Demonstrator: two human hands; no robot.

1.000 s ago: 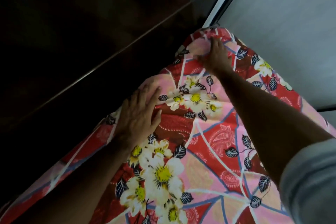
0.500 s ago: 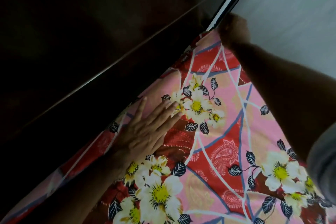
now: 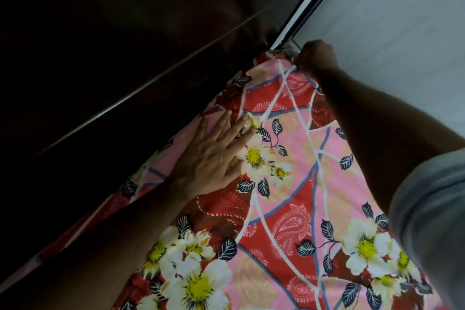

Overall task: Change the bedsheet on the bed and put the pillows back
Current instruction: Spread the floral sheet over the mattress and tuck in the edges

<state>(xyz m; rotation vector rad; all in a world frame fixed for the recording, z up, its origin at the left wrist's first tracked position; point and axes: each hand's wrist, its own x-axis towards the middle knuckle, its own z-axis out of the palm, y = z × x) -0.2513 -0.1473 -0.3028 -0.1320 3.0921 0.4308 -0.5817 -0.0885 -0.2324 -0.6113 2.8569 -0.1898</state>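
A red and pink bedsheet [image 3: 289,209] with white flowers and dark leaves covers the mattress from the lower middle up to its far corner. My left hand [image 3: 214,156] lies flat on the sheet near the mattress's left edge, fingers straight and spread. My right hand [image 3: 315,58] is at the far corner, fingers curled round the sheet's corner where it meets the wall. No pillows are in view.
A dark wooden headboard [image 3: 113,58] runs along the left side of the mattress. A pale grey wall [image 3: 402,20] borders the right side, with a dark and white vertical trim strip [image 3: 312,2] in the corner between them.
My right hand has carried the sheet's corner out to the far corner of the mattress, and the bunched fabric there is now stretched flat. My left hand's fingers have straightened flat on the sheet.
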